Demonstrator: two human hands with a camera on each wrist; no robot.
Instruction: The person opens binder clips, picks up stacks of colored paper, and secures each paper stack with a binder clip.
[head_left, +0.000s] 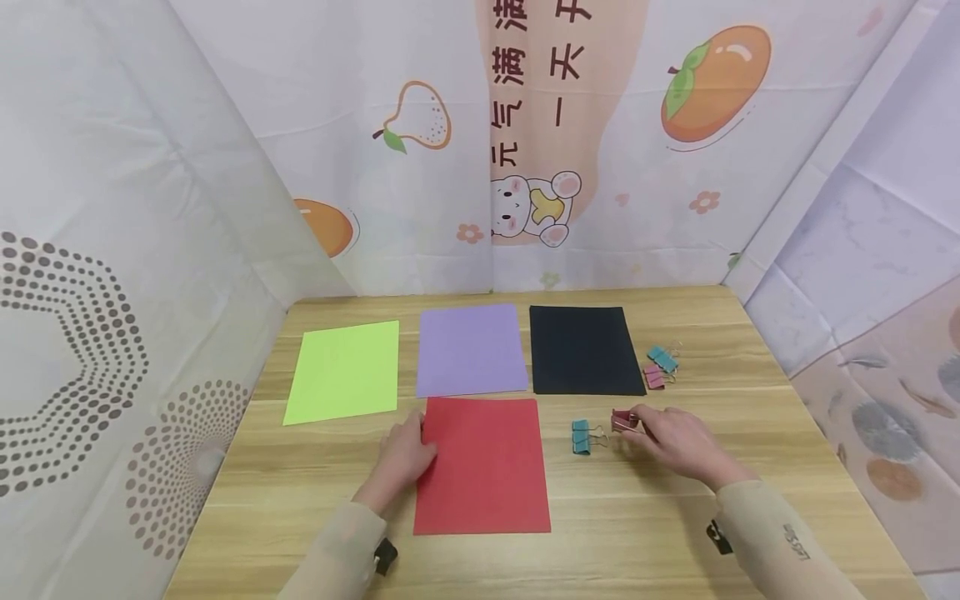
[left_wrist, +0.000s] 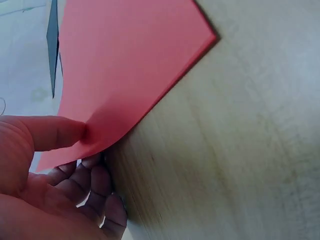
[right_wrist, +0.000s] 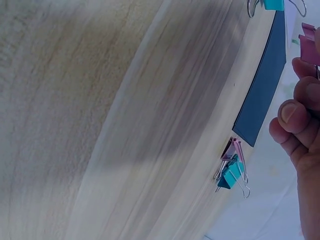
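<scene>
Right grip [head_left: 678, 443] is pinching the pink clip [head_left: 622, 421], left grip [head_left: 403, 457] is pinching the red paper [head_left: 486, 471] by its edge; clipping is seemingly being readied, probably calling for squeezing that clip wide.

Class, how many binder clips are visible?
4: one pink clip in the right hand, one teal clip left of it, another pink clip and another teal clip right of the black sheet.

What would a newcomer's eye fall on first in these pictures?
Probably the red paper square, front and centre on the table, its left edge pinched by the fingers of the left hand. Next comes the pink binder clip in the right hand, just right of a teal binder clip.
</scene>
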